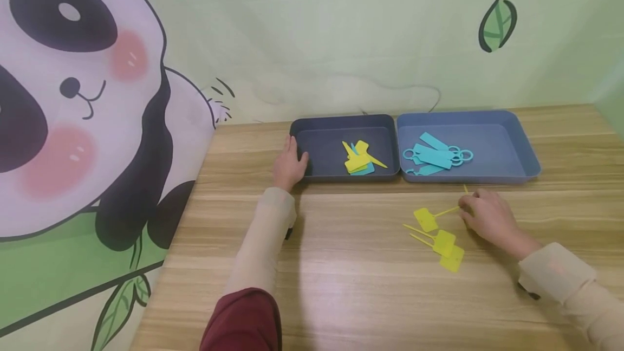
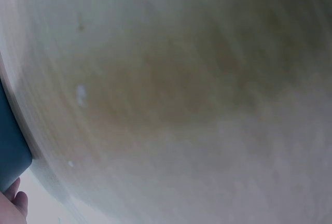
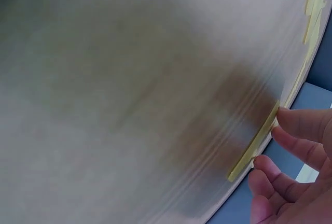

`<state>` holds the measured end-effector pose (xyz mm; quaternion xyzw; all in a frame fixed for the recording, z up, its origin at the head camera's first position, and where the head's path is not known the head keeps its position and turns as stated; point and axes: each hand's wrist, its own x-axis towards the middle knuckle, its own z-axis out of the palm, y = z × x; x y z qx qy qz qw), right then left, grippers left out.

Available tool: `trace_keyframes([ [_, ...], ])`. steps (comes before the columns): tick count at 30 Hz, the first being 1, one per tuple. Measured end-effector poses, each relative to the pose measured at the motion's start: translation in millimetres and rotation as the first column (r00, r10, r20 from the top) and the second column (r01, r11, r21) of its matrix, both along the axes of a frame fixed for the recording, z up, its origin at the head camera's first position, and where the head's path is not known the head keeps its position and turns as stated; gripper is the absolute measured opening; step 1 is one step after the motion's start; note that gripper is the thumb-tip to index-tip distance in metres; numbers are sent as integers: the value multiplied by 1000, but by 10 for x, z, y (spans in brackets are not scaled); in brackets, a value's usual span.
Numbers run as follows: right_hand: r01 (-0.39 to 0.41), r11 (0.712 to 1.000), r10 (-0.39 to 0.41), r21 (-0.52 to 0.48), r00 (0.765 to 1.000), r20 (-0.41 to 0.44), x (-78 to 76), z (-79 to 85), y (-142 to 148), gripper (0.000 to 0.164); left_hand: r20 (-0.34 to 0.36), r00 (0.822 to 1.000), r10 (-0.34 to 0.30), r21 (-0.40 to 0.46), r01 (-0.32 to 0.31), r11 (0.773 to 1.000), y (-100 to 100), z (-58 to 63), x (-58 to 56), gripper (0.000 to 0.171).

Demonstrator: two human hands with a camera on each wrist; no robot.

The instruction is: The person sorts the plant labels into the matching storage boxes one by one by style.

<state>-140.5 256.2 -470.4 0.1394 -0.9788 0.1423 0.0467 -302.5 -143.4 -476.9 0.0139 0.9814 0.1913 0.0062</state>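
My left hand (image 1: 288, 168) grips the left wall of the dark tray (image 1: 322, 176), with the thumb over the inner side. Only its fingertips (image 2: 21, 200) show in the left wrist view, beside the tray corner. In front of the blue tray (image 1: 507, 148), my right hand (image 1: 489, 218) pinches a yellow tag (image 3: 254, 143), seen edge-on in the right wrist view. The hand hides most of that tag in the head view. Just left of those fingers, a yellow tag (image 1: 426, 220) lies on the table, its stem toward them. Two more yellow tags (image 1: 444, 242) overlap nearby.
Inside the dark tray, yellow tags (image 1: 358, 162) lie mixed with turquoise pieces (image 1: 363, 170). Several turquoise tags with rings (image 1: 434, 156) lie in the blue tray. Both trays stand side by side on the wooden table (image 1: 361, 264), near the green wall cloth (image 1: 312, 42).
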Motion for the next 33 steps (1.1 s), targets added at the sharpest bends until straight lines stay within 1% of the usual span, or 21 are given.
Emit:
trace_keyframes([
  [4, 1, 1000, -2, 28, 999, 35, -14, 22, -4, 16, 6, 1000, -2, -6, 2, 1000, -2, 1, -6, 63],
  [9, -9, 999, 6, 50, 998, 58, -46, 29, 0, 6, 8, 1000, 1, -15, -1, 1000, -2, 2, -16, 64],
  [13, -31, 998, 26, 59, 997, 74, -67, 32, 14, 8, 8, 1000, 7, -23, -7, 1000, -2, -8, -24, 64],
  [17, -36, 998, 29, 58, 991, 128, -96, 48, 72, 4, 8, 1000, 6, -24, -6, 1000, -3, -22, -27, 64],
  [18, -31, 998, 23, 55, 989, 144, -100, 57, 93, 6, 7, 1000, 5, -23, -4, 1000, -4, -26, -27, 64],
  [19, -25, 998, 16, 53, 987, 162, -103, 66, 118, 13, 7, 1000, 4, -22, -4, 1000, -5, -30, -27, 64],
  [22, 6, 999, -17, 50, 975, 223, -91, 98, 184, 45, 2, 1000, 3, -23, -3, 1000, -10, -43, -29, 64],
  [24, 28, 998, -42, 55, 963, 266, -73, 113, 213, 66, -2, 1000, 2, -22, -2, 1000, -16, -47, -31, 64],
  [26, 56, 996, -73, 64, 946, 315, -48, 125, 232, 82, -4, 1000, 1, -21, -1, 1000, -18, -45, -32, 64],
  [29, 92, 993, -113, 74, 922, 371, -7, 131, 241, 93, -4, 1000, -1, -12, 1, 1000, -19, -35, -29, 64],
  [31, 108, 992, -128, 71, 912, 390, 23, 136, 236, 95, -5, 1000, -1, -8, 1, 1000, -16, -32, -27, 64],
  [33, 118, 991, -136, 68, 906, 400, 47, 142, 229, 93, -3, 1000, -2, -7, 2, 1000, -14, -32, -26, 64],
])
